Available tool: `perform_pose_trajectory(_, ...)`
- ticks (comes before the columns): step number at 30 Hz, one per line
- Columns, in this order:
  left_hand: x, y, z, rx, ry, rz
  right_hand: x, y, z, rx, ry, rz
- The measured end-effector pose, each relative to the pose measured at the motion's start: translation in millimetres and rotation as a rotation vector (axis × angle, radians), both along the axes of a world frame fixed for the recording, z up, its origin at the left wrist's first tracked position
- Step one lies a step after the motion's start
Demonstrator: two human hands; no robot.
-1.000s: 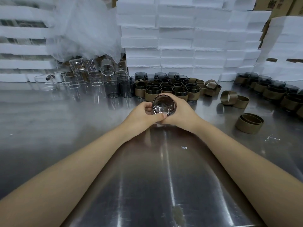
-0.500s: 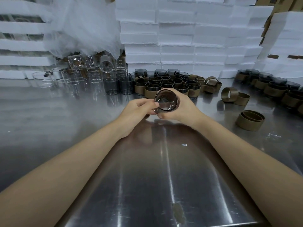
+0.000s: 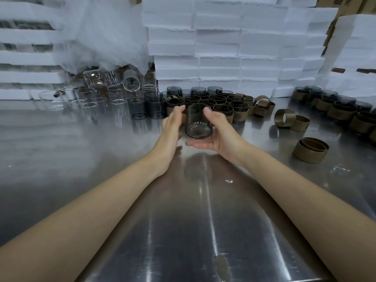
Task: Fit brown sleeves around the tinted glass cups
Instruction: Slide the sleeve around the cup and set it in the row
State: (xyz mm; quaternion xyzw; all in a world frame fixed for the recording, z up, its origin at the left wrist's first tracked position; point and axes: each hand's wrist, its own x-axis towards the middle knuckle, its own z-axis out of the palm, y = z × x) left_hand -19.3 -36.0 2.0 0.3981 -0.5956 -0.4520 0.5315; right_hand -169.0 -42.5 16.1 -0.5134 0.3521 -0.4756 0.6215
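A tinted glass cup (image 3: 197, 124) hangs just above the steel table (image 3: 203, 220), roughly upright with its thick base nearest me. My right hand (image 3: 218, 132) cradles it, fingers curled under the base and thumb up its right side. My left hand (image 3: 173, 124) lies against the cup's left side with fairly straight, motion-blurred fingers. Whether a brown sleeve sits on this cup is unclear through the dark glass. Behind the hands stands a cluster of sleeved tinted cups (image 3: 223, 107). Loose brown sleeves (image 3: 284, 118) lie to the right, with a nested pair (image 3: 310, 150) nearer me.
Bare tinted cups (image 3: 156, 107) and clear glasses (image 3: 97, 96) stand at the back left. A row of sleeved cups (image 3: 335, 107) runs along the far right. Stacked white foam trays (image 3: 223, 47) wall off the back of the table.
The cup went from lying with its mouth toward me to roughly upright, and moved farther away. My left hand let go of the rim and now lies straight along the cup's side.
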Motion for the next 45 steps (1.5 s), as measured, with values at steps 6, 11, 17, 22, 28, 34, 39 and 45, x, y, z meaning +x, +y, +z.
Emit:
perform_pose_trajectory(6, -1, 5, -5, -0.169, -0.145, -0.065, 1, 4, 1, 0.312, -0.142, 0.205)
perform_pose_trajectory(11, 2, 1, -4, -0.182, -0.033, -0.068, 2, 3, 4, 0.339, -0.111, 0.196)
perform_pose_trajectory(17, 0, -1, -2, -0.215, -0.042, 0.012, 3, 3, 5, 0.361, -0.109, 0.235)
perform_pose_trajectory(22, -1, -1, 1, -0.230, -0.003, 0.037, 3, 3, 6, 0.372, -0.048, 0.225)
perform_pose_trajectory(28, 5, -1, 3, 0.062, 0.190, 0.013, 3, 3, 6, 0.370, 0.037, 0.245)
perform_pose_trajectory(34, 4, -1, 0, -0.005, 0.049, -0.095, 1, 3, 6, 0.370, 0.008, 0.253)
perform_pose_trajectory(39, 5, 1, -1, -0.044, 0.079, -0.044, 3, 0, 3, 0.355, 0.020, 0.278)
perform_pose_trajectory(45, 1, 1, -1, -0.082, 0.002, 0.088, -1, -3, -2, 0.358, -0.059, 0.389)
